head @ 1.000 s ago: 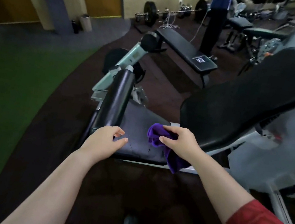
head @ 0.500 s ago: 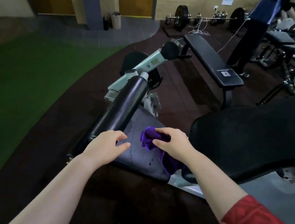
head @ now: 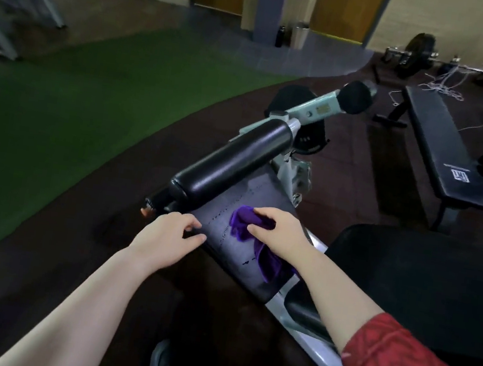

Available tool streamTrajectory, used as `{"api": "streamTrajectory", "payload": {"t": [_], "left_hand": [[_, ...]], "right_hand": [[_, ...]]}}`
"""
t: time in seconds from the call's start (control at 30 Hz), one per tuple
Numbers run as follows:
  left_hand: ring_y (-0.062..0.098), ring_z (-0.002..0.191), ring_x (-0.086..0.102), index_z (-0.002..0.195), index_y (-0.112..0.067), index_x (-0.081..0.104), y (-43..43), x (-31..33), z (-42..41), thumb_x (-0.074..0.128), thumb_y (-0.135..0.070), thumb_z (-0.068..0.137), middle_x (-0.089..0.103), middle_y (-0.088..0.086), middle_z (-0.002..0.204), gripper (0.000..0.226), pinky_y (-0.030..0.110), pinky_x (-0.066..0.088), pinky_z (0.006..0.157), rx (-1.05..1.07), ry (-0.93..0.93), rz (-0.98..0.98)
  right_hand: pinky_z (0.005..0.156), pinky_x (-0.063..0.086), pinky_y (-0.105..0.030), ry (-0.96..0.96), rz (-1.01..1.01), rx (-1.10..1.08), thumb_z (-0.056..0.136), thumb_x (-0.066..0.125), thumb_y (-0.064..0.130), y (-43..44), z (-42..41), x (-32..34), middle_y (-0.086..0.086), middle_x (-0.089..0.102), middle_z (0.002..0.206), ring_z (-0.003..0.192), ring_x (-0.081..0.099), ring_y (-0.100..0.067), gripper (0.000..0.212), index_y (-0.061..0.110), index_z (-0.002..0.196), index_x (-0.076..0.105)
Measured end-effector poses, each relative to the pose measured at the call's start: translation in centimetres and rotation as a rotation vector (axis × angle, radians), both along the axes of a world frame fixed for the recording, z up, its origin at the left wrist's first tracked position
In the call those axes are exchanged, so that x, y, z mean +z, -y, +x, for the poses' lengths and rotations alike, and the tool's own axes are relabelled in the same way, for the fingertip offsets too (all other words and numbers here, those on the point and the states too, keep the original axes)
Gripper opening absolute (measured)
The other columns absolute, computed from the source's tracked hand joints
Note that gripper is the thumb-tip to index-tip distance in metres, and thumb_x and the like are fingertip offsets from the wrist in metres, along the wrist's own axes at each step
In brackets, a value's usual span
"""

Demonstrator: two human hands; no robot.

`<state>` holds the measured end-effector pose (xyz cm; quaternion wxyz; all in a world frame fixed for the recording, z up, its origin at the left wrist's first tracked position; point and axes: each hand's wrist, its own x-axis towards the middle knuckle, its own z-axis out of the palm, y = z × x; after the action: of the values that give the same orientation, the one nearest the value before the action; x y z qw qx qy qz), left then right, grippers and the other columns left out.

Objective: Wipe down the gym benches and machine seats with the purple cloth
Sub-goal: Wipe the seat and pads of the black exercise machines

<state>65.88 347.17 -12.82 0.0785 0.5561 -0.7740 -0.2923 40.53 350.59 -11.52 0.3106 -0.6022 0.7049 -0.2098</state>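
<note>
Your right hand [head: 276, 232] clamps the limp purple cloth [head: 242, 224]; your left hand [head: 164, 234] rests loose on the grey padded seat [head: 247, 196]. Hold it bunched.

A crumpled purple cloth [head: 242, 226] is lying bunched on the grey-black padded machine seat [head: 260, 198]. The right hand [head: 279, 234] is pressing down on it, fingers [head: 267, 214] curling over the top of the bundle. One loose end of the cloth is trailing back under the wrist towards the seat's near edge. The seat is sitting tilted, dotted stitch lines running across its surface, and the left hand [head: 164, 240] is resting on its near left corner. A large black padded backrest [head: 406, 283] is rising just to the right of the seat. Well apart, farther back on the right, a long flat black padded bench [head: 437, 148] is standing on the dark floor, a white logo showing near its closer end.
</note>
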Motion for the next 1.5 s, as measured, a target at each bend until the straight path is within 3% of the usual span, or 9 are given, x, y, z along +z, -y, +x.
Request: {"api": "streamTrajectory", "payload": {"t": [0.23, 0.57, 0.67, 0.8, 0.97, 1.13, 1.23, 1.37, 1.5], "left_hand": [[0.008, 0.099, 0.059, 0.115, -0.035, 0.064, -2.3, -4.4, 0.5, 0.059, -0.05, 0.086, 0.06, -0.014, 0.106, 0.033, 0.034, 0.051, 0.087, 0.124, 0.049, 0.036], [0.014, 0.106, 0.057, 0.115, -0.035, 0.063, 2.3, -16.0, -0.4, 0.058, -0.049, 0.085, 0.061, -0.01, 0.107, 0.034, 0.039, 0.05, 0.09, 0.135, 0.066, -0.031], [0.017, 0.111, 0.055, 0.116, -0.035, 0.062, 4.8, -20.6, -0.3, 0.057, -0.051, 0.084, 0.061, -0.008, 0.113, 0.036, 0.042, 0.049, 0.093, 0.14, 0.079, -0.101], [0.024, 0.122, 0.048, 0.124, -0.03, 0.059, 9.1, -26.2, -0.1, 0.06, -0.046, 0.086, 0.056, -0.003, 0.129, 0.042, 0.042, 0.042, 0.101, 0.163, 0.148, -0.263], [0.021, 0.128, 0.042, 0.128, -0.028, 0.057, 12.4, -31.3, -0.2, 0.062, -0.042, 0.087, 0.053, -0.005, 0.135, 0.044, 0.039, 0.033, 0.104, 0.164, 0.107, -0.472], [0.018, 0.127, 0.038, 0.127, -0.028, 0.058, 13.5, -35.9, -0.3, 0.062, -0.045, 0.086, 0.051, -0.007, 0.132, 0.044, 0.04, 0.033, 0.104, 0.207, 0.054, -0.641], [0.017, 0.128, 0.036, 0.129, -0.029, 0.056, 13.5, -37.3, -0.7, 0.06, -0.046, 0.087, 0.048, -0.008, 0.134, 0.045, 0.04, 0.033, 0.104, 0.243, 0.0, -0.699], [0.013, 0.141, 0.024, 0.139, -0.033, 0.045, 12.9, -38.1, -0.5, 0.053, -0.053, 0.09, 0.037, -0.01, 0.149, 0.053, 0.043, 0.029, 0.109, 0.23, -0.01, -0.677], [0.012, 0.146, 0.017, 0.146, -0.035, 0.035, 12.1, -37.8, 0.5, 0.051, -0.058, 0.089, 0.026, -0.009, 0.157, 0.064, 0.044, 0.024, 0.112, 0.184, 0.067, -0.638]], "right_hand": [[0.098, 0.039, -0.023, 0.069, 0.069, -0.04, 0.08, 0.072, 0.033, 0.4, 0.4, -6.0, 0.005, 0.064, 0.121, 0.114, 0.057, -0.013, 0.045, 0.022, 0.123, 0.063], [0.084, 0.032, -0.013, 0.148, 0.028, -0.13, 0.082, 0.068, 0.026, 4.1, 2.7, -19.3, 0.008, 0.065, 0.114, 0.099, 0.055, -0.005, 0.037, 0.026, 0.119, 0.064], [0.085, 0.033, -0.013, 0.148, -0.055, -0.13, 0.084, 0.066, 0.024, 6.6, 3.9, -24.1, 0.01, 0.066, 0.112, 0.101, 0.056, -0.006, 0.034, 0.028, 0.118, 0.064], [0.1, 0.042, -0.029, 0.117, -0.161, -0.145, 0.086, 0.067, 0.031, 10.7, 5.2, -31.4, 0.001, 0.059, 0.125, 0.116, 0.053, -0.016, 0.044, 0.027, 0.129, 0.058], [0.096, 0.045, -0.039, 0.041, -0.481, -0.176, 0.084, 0.069, 0.028, 13.5, 6.0, -38.1, 0.004, 0.056, 0.123, 0.113, 0.048, -0.017, 0.036, 0.027, 0.12, 0.065], [0.089, 0.043, -0.037, -0.093, -0.733, -0.172, 0.083, 0.069, 0.029, 14.9, 5.7, -40.9, 0.002, 0.06, 0.117, 0.105, 0.05, -0.022, 0.035, 0.025, 0.117, 0.066], [0.094, 0.043, -0.04, -0.106, -0.82, -0.177, 0.083, 0.068, 0.029, 15.5, 5.4, -41.5, 0.0, 0.06, 0.117, 0.108, 0.05, -0.024, 0.034, 0.022, 0.116, 0.067], [0.105, 0.038, -0.036, -0.073, -0.769, -0.084, 0.086, 0.064, 0.025, 15.6, 5.0, -41.4, 0.001, 0.055, 0.13, 0.12, 0.048, -0.019, 0.036, 0.02, 0.121, 0.063], [0.101, 0.034, -0.025, -0.07, -0.682, -0.045, 0.088, 0.061, 0.028, 14.8, 5.0, -40.7, 0.003, 0.05, 0.138, 0.125, 0.047, -0.017, 0.04, 0.023, 0.128, 0.057]]}}
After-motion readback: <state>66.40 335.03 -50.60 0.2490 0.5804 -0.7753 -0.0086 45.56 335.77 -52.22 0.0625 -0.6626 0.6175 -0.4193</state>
